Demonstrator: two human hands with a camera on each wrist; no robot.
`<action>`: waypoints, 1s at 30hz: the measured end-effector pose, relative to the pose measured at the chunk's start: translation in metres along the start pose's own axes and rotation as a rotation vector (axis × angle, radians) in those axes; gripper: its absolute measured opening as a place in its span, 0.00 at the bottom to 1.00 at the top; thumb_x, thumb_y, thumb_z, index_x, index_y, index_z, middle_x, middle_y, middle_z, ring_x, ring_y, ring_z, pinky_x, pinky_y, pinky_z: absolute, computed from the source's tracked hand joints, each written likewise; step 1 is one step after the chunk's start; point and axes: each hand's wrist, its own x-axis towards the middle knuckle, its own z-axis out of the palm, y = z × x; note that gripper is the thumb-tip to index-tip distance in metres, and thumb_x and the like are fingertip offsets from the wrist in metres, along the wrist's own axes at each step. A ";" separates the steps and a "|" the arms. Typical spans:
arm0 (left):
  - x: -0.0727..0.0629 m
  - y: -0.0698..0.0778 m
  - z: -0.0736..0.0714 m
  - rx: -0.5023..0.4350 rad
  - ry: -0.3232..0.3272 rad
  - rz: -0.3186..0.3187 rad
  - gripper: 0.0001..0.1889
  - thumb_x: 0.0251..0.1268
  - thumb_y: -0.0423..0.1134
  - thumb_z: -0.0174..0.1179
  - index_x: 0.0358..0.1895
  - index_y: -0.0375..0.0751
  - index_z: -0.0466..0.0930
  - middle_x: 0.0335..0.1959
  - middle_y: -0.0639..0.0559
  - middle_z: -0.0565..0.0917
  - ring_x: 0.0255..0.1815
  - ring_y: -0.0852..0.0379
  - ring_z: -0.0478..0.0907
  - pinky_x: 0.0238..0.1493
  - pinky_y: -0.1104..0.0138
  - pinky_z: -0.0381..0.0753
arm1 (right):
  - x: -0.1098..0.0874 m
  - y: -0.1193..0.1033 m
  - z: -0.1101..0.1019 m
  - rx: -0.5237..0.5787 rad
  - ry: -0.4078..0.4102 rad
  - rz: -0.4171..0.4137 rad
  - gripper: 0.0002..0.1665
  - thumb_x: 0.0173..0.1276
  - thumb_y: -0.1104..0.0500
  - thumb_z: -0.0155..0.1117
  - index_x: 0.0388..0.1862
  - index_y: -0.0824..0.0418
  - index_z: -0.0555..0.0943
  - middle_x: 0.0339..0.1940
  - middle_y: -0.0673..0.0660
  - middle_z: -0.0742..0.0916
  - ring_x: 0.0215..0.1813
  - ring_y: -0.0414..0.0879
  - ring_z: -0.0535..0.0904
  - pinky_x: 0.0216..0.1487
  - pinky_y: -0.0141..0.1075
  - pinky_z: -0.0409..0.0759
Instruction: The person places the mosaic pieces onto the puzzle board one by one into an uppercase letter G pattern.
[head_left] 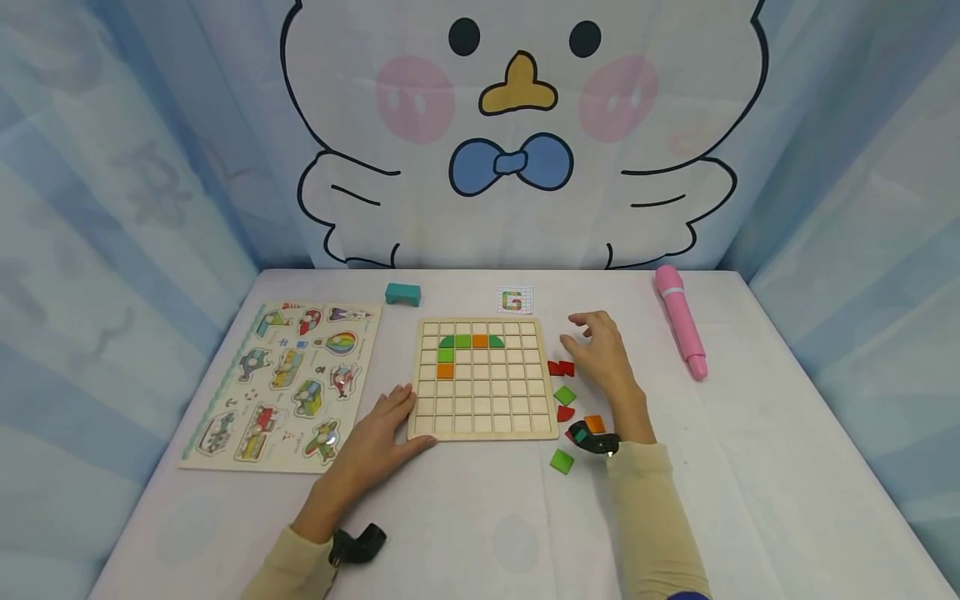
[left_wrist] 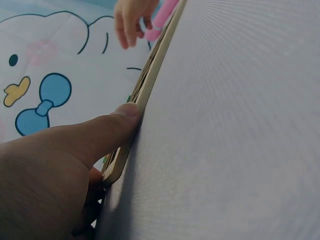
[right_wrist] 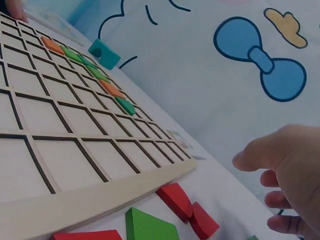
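A wooden grid board (head_left: pixel 413 379) lies mid-table. Along one upper row sit a dark green rounded piece (head_left: pixel 447 342), a green square (head_left: pixel 462 341), an orange square (head_left: pixel 480 341) and another dark green rounded piece (head_left: pixel 496 342). Below the row's left end are a green square (head_left: pixel 446 356) and an orange square (head_left: pixel 446 371). My left hand (head_left: pixel 378 442) rests at the board's near left corner, its thumb (left_wrist: pixel 127 111) against the front edge. Over the table right of the board, my right hand (head_left: pixel 603 354) is raised with loosely bent fingers and nothing between them.
Beside the board's right edge lie loose pieces, among them red ones (right_wrist: pixel 175 201), green squares (head_left: pixel 562 462) and an orange square (head_left: pixel 594 423). A small pattern card (head_left: pixel 525 300) and a teal block (head_left: pixel 402 294) are behind it. A picture puzzle board (head_left: pixel 296 312) lies left, a pink microphone-shaped object (head_left: pixel 681 321) right.
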 end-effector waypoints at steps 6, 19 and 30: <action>0.001 -0.002 0.002 0.012 0.008 0.009 0.45 0.61 0.60 0.67 0.74 0.35 0.66 0.78 0.42 0.65 0.81 0.44 0.57 0.82 0.50 0.56 | -0.001 0.013 -0.004 -0.002 -0.004 0.055 0.25 0.70 0.55 0.62 0.63 0.64 0.78 0.60 0.64 0.78 0.56 0.58 0.73 0.60 0.52 0.78; 0.001 -0.001 0.001 -0.001 -0.004 -0.008 0.45 0.61 0.60 0.67 0.75 0.36 0.65 0.78 0.42 0.64 0.81 0.44 0.56 0.82 0.50 0.55 | -0.003 0.034 -0.012 -0.047 -0.071 0.161 0.28 0.70 0.55 0.62 0.66 0.65 0.75 0.64 0.66 0.75 0.60 0.59 0.72 0.66 0.54 0.76; 0.001 -0.002 0.003 -0.008 -0.013 -0.025 0.45 0.61 0.61 0.66 0.75 0.37 0.65 0.79 0.43 0.63 0.81 0.43 0.56 0.82 0.48 0.57 | -0.006 0.038 -0.019 -0.101 -0.118 0.141 0.25 0.72 0.57 0.62 0.62 0.70 0.78 0.55 0.68 0.77 0.53 0.58 0.72 0.58 0.52 0.77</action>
